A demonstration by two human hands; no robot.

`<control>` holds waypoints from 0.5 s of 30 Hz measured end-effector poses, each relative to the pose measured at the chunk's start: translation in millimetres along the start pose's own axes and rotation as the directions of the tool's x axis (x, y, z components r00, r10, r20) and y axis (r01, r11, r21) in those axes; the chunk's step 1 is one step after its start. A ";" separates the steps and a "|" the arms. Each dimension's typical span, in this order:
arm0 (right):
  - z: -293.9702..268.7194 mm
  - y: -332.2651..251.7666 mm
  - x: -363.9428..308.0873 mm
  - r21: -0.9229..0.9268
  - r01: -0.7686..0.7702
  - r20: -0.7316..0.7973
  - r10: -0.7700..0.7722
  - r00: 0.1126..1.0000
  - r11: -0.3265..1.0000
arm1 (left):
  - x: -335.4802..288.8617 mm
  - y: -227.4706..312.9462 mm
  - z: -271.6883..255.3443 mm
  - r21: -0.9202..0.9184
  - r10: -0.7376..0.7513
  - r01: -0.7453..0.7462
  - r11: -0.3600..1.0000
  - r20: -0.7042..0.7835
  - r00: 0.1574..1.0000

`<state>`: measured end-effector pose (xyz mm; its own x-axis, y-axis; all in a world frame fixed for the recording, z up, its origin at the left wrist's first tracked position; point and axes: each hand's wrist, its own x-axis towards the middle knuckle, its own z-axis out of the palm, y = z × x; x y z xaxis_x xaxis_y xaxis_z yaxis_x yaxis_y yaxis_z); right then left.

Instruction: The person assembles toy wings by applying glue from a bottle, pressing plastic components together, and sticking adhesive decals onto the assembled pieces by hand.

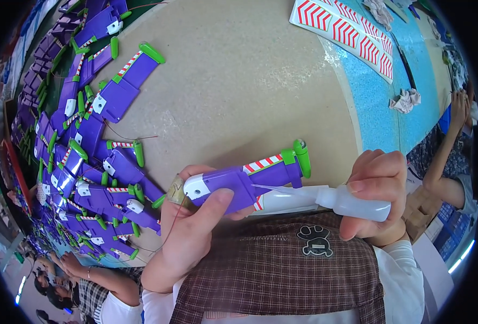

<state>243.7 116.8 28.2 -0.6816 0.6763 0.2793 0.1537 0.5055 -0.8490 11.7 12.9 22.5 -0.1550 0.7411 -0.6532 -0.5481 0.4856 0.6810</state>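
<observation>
My left hand (pixel 193 235) is closed on a purple toy wing (pixel 225 186), thumb on its face. The wing has a white end piece, a red-and-white striped strip and a green tip. A thin red wire (pixel 170 233) hangs near this hand, and yellowish tape wraps one finger. My right hand (pixel 379 178) grips a translucent squeeze bottle (pixel 362 205), tilted nearly level. Its thin nozzle points left, with the tip at the wing's purple face; whether it touches I cannot tell. Below the nozzle lies a white sheet (pixel 290 201) with red marks, partly hidden.
Many similar purple wings (pixel 115 100) are heaped along the table's left side. A sheet of red chevron stickers (pixel 347 32) lies at the far right, near crumpled paper (pixel 405 101) on a blue surface (pixel 376 100). Other people's arms (pixel 107 281) show at lower left and right (pixel 438 156).
</observation>
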 end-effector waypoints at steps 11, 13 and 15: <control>-1.8 -4.3 -2.0 -0.010 -0.004 0.075 0.004 0.997 1.000 | -1.9 -0.1 -1.8 -0.076 -0.072 0.078 0.994 0.079 0.994; -1.7 -4.2 -3.4 0.046 -0.013 0.050 0.011 0.999 0.999 | -0.8 -2.2 -0.6 -0.047 -0.014 0.014 0.999 -0.014 1.000; -1.7 -4.3 -2.5 0.012 -0.026 0.038 0.026 0.999 1.000 | 7.3 -11.6 -9.6 0.253 0.298 -0.310 0.916 0.087 0.951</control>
<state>246.0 113.8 31.9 -0.7042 0.6683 0.2399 0.1629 0.4809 -0.8615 9.0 8.2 6.7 -0.2390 0.8896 -0.3891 -0.2460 0.3322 0.9106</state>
